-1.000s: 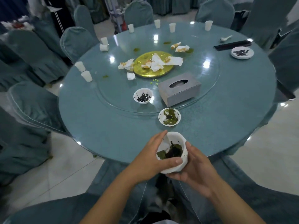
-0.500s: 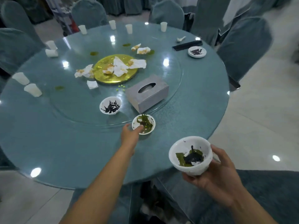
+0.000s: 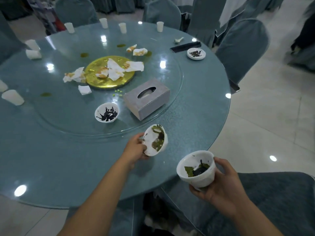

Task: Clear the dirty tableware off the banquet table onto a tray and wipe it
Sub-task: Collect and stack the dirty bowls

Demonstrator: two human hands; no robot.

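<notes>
Left hand [image 3: 135,149] grips tilted bowl [image 3: 155,140] over the table [image 3: 51,159]; right hand [image 3: 225,184] clasps second bowl [image 3: 196,169], seemingly past the edge.

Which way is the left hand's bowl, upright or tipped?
Tipped: the bowl in the left hand leans steeply, its inside facing the camera, green scraps clinging to it.

The left hand [image 3: 136,149] was at the centre of the frame, its bare forearm [image 3: 98,198] reaching up from the bottom edge. Its thumb and curled fingers pinched the rim of a tilted bowl [image 3: 156,140]. The right hand [image 3: 223,183] was lower right, cupped from below with fingers curled round a second bowl [image 3: 196,168]. Its forearm ran off toward the bottom right corner.
</notes>
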